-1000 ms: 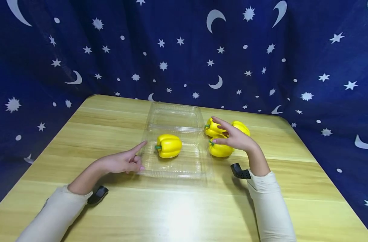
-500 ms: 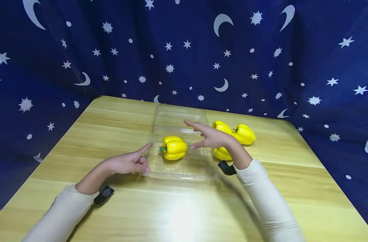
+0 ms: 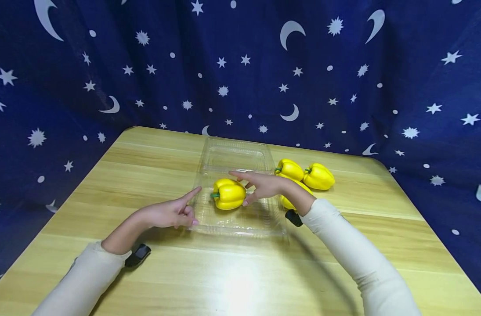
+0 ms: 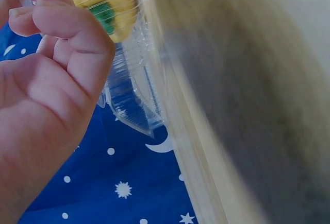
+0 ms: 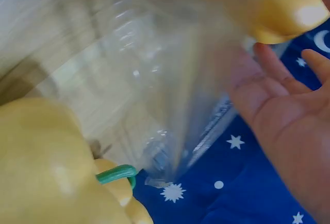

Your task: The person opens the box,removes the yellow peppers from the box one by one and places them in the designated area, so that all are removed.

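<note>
A yellow bell pepper (image 3: 229,194) with a green stem lies in the base of a clear plastic clamshell container (image 3: 240,229), whose lid is folded back flat. At the container's left side is my left hand (image 3: 167,213). Its index finger stretches along the rim, its thumb is at the front left corner, and its other fingers are curled. Reaching in from the right, my right hand (image 3: 265,185) spreads its fingers and thumb about the pepper's right side; whether they touch it, I cannot tell. The left wrist view shows the pepper (image 4: 116,7) through the container wall.
Right of the container sit three more yellow bell peppers: a back left one (image 3: 291,168), a right one (image 3: 319,176) and a front one (image 3: 287,203) partly hidden by my right wrist. A blue star-patterned cloth (image 3: 240,79) hangs behind the wooden table (image 3: 153,285).
My right hand has moved left from above the peppers on the right to the pepper in the container. The left hand stays at the container's side. The head view has shifted slightly.
</note>
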Tool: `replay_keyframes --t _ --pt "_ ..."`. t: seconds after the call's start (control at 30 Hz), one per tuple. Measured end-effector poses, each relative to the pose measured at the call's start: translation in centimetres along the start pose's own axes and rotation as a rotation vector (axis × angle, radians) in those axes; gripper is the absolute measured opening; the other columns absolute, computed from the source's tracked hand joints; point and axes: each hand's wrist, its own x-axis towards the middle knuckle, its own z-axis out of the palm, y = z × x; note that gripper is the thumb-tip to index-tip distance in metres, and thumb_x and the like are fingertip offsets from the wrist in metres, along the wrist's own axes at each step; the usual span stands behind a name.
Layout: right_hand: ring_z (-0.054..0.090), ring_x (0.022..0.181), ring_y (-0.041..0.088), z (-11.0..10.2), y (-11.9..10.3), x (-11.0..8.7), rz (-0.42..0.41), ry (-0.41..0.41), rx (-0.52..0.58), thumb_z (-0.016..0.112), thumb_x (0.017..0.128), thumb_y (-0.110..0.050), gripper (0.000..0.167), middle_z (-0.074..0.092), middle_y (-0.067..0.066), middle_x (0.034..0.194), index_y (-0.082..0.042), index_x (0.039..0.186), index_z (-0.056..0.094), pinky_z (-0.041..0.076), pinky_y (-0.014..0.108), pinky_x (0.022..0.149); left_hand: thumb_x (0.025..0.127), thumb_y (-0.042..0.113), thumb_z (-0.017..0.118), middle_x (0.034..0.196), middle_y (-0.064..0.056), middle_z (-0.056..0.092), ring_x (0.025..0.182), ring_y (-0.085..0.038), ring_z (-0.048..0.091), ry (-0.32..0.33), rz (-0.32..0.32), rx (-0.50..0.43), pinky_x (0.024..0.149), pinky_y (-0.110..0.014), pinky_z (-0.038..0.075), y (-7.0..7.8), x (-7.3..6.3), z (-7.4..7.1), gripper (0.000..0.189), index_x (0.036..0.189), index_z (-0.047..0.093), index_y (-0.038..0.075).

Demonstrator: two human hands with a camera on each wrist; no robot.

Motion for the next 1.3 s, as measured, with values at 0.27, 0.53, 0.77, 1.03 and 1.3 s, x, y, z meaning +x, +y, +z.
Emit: replay_keyframes --t 0.27,0.53,0.77,1.03,1.3 --pt "0.05 0.113 0.032 1.0 0.5 0.5 0.029 -0.011 0.036 0.071 0.079 -0.015 0.091 0.031 0.018 0.137 -0.017 0.148 0.011 0.044 0.036 0.093 0.09 0.014 0.056 0.072 -0.001 0.052 0.055 -0.008 0.036 0.005 -0.007 0.007 0.05 -0.023 0.032 0.2 0.1 0.1 0.092 0.143 -0.019 0.005" --pt "0.032 0.13 0.032 2.4 1.0 0.8 -0.128 0.045 0.004 0.067 0.083 -0.026 0.088 0.019 0.019 0.149 -0.008 0.147 0.009 0.037 0.042 0.101 0.09 0.011 0.054 0.072 -0.001 0.052 0.057 -0.008 0.038 -0.004 0.001 -0.004 0.051 -0.023 0.033 0.2 0.2 0.3 0.09 0.143 -0.018 0.005" --pt "0.039 0.124 0.031 3.1 0.7 1.1 -0.164 0.112 -0.009 0.066 0.083 -0.017 0.08 0.033 0.02 0.141 -0.008 0.146 0.018 0.036 0.044 0.101 0.09 0.014 0.055 0.072 -0.004 0.053 0.057 -0.008 0.039 -0.004 0.009 0.002 0.051 -0.023 0.034 0.2 0.2 0.3 0.091 0.143 -0.019 0.004" --pt "0.043 0.113 0.025 2.9 0.4 0.5 -0.094 0.141 -0.007 0.07 0.08 -0.014 0.076 0.04 0.016 0.128 -0.016 0.143 0.028 0.045 0.039 0.092 0.09 0.012 0.055 0.073 -0.004 0.053 0.057 -0.008 0.039 -0.009 0.012 -0.011 0.05 -0.023 0.033 0.1 0.1 0.2 0.091 0.143 -0.019 0.006" --pt "0.042 0.113 0.026 2.3 0.0 -0.6 -0.099 0.142 0.004 0.071 0.078 -0.013 0.076 0.039 0.016 0.127 -0.017 0.142 0.03 0.043 0.043 0.094 0.09 0.018 0.056 0.072 -0.002 0.052 0.054 -0.007 0.036 0.0 -0.01 -0.008 0.048 -0.019 0.032 0.1 0.0 0.0 0.093 0.143 -0.019 0.006"
